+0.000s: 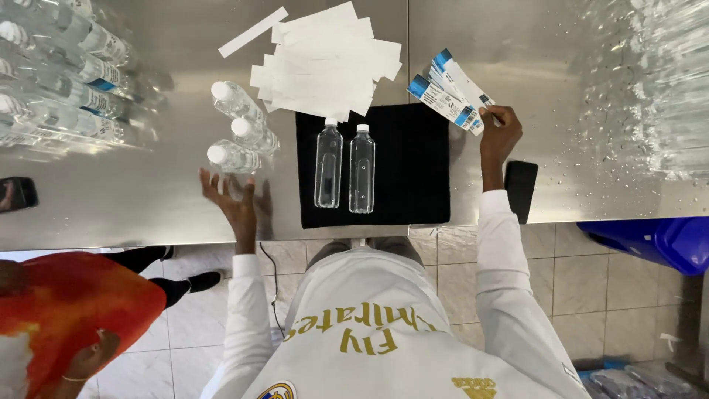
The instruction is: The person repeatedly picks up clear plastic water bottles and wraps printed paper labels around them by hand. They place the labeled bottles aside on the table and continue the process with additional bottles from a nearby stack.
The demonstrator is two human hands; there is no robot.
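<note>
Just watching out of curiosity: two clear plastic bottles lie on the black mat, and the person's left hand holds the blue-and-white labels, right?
Not quite. The head view shows the right hand holding the blue-and-white labels. The left hand is open and empty, beside three clear plastic bottles. Two clear plastic bottles do lie on the black mat.

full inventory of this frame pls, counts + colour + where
unlabelled bottles: 2, clear with white caps, lying side by side on the mat
mat: 1, black, centre of the table edge
standing bottles: 3, clear with white caps, left of the mat
labelled bottles: a row, count unclear, clear with blue labels, far left
backing strips: a loose pile, white, behind the mat
label stickers: a few, white and blue, in the right hand
phone: 1, black, right of the mat
steel table: 1, silver
bin: 1, blue, lower right
another person: 1, orange top, lower left
left hand: open, by the standing bottles
right hand: grip on the stickers
</note>
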